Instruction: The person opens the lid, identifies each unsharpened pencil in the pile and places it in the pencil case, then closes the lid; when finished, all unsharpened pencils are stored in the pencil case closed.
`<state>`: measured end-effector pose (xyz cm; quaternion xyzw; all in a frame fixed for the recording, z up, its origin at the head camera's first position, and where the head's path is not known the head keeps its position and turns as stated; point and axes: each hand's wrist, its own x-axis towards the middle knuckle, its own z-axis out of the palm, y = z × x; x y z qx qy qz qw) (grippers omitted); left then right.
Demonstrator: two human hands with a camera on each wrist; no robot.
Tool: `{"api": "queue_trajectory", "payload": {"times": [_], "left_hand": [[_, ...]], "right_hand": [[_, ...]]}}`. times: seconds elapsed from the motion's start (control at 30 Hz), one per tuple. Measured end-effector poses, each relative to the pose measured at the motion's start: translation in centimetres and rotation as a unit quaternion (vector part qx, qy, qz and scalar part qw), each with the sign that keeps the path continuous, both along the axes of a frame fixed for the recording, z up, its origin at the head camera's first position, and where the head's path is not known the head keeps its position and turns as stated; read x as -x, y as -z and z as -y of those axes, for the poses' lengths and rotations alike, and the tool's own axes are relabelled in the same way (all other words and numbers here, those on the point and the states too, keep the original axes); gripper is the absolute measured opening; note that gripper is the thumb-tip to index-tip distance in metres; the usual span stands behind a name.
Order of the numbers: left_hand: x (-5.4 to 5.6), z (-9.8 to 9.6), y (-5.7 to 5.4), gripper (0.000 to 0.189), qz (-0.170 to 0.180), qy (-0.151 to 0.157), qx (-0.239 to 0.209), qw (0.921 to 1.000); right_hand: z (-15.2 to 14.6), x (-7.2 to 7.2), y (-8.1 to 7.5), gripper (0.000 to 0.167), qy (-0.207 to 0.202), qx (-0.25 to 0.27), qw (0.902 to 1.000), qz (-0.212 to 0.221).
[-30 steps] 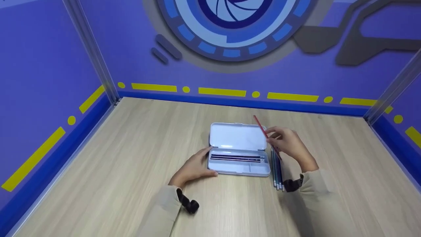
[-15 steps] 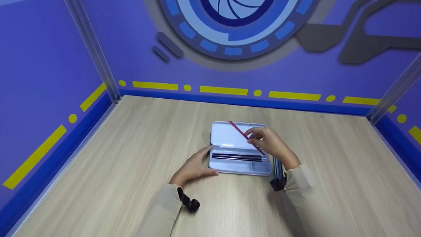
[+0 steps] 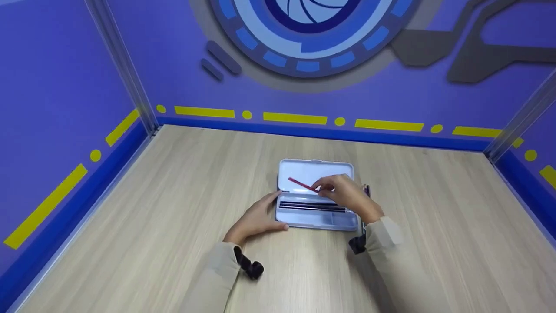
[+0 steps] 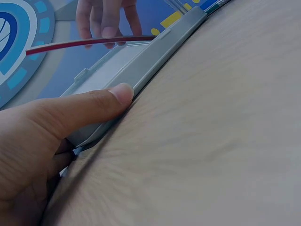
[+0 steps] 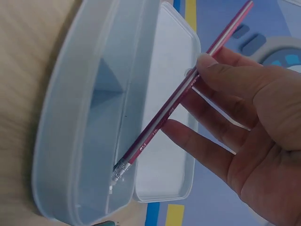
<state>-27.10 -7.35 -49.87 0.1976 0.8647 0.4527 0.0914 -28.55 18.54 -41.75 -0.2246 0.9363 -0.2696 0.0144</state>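
Observation:
An open white pencil case [image 3: 304, 221] lies on the table, its lid [image 3: 299, 169] folded back. My left hand [image 3: 256, 221] holds the left end of the case, thumb [image 4: 106, 103] on the front wall. With thumb and fingertips my right hand [image 3: 345, 195] pinches a red pencil [image 3: 302, 184] above the case. The pencil slants in the right wrist view, its eraser end [image 5: 120, 172] low by the case's back compartment; I cannot tell whether it touches. Several dark pencils [image 3: 310, 206] lie lengthwise in that compartment.
More pencils [image 3: 366, 190] lie on the table to the right of the case, mostly hidden by my right hand and sleeve. A small divider [image 5: 110, 77] stands inside the case. Blue printed walls [image 3: 304, 100] enclose the wooden table [image 3: 195, 174].
My right hand has carried the red pencil leftward from beside the case to over it, and the pencil has turned flatter. My left hand stays at the case's left end.

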Motion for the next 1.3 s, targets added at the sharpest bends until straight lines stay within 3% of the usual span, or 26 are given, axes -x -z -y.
{"api": "queue_trajectory", "payload": {"times": [0.17, 0.53, 0.8, 1.17, 1.3], "left_hand": [[0.0, 0.0, 0.0, 0.102, 0.001, 0.0, 0.005, 1.0], [0.1, 0.1, -0.1, 0.102, 0.003, -0.001, -0.002, 1.0], [0.0, 0.2, -0.1, 0.102, 0.0, 0.002, 0.002, 1.0], [-0.1, 0.2, -0.3, 0.103, 0.006, 0.0, 0.009, 0.9999], [-0.1, 0.2, -0.2, 0.103, 0.003, 0.001, 0.008, 1.0]], "right_hand": [[0.5, 0.0, 0.6, 0.024, 0.011, -0.027, 0.9995, 0.012], [0.7, -0.4, 0.8, 0.025, 0.029, -0.026, 0.9987, 0.034], [-0.3, -1.0, 0.6, 0.023, 0.015, -0.014, 0.9997, 0.009], [-3.7, -1.2, 0.6, 0.024, 0.021, -0.002, 0.9998, 0.004], [-5.7, -1.4, 0.8, 0.025, 0.042, 0.01, 0.999, 0.0]]}}
